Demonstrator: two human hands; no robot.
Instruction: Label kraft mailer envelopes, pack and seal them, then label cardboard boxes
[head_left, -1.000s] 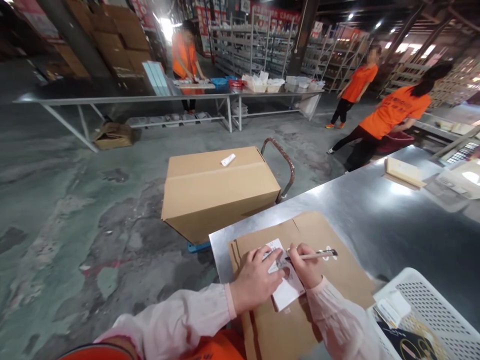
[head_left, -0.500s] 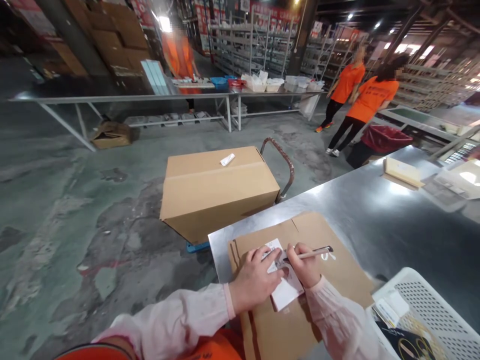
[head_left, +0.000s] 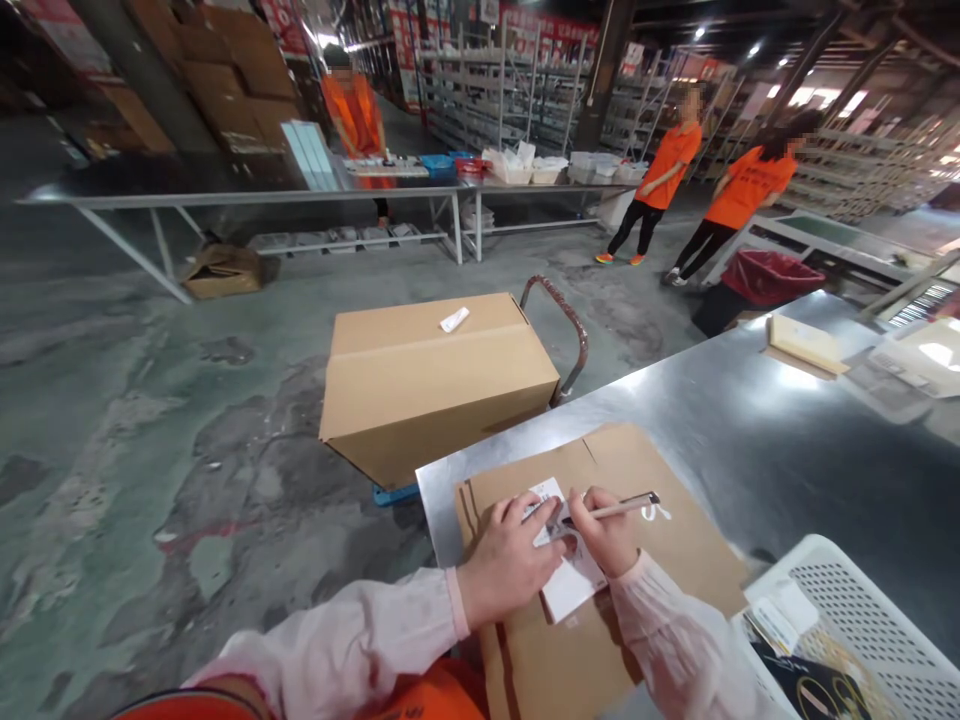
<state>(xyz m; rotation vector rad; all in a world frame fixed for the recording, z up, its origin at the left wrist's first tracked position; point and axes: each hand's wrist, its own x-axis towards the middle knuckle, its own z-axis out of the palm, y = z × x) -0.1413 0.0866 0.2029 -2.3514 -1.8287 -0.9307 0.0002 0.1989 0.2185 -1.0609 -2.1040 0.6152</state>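
Note:
A white printed label pad [head_left: 576, 590] lies on a flat sheet of brown cardboard [head_left: 540, 665] at the corner of the metal table. My left hand [head_left: 510, 560] rests over the pad's left side, fingers spread and pressing it down. In my right hand [head_left: 609, 535] a pen [head_left: 626, 506] is pinched, its tip low over the pad close to my left fingertips. Whether the tip touches the paper I cannot tell. A white mark shows on the cardboard just beyond the pen's upper end.
A white perforated basket [head_left: 862, 590] with papers stands at the right. Past the metal table [head_left: 720, 410] a large carton [head_left: 442, 370] sits on a trolley [head_left: 577, 340]. Three people in orange tops are around a far table [head_left: 247, 192] and a red-lined bin [head_left: 772, 275].
My right hand and the pen have shifted very slightly left. My left hand stays in place. In the background, one person in orange has stepped to the left.

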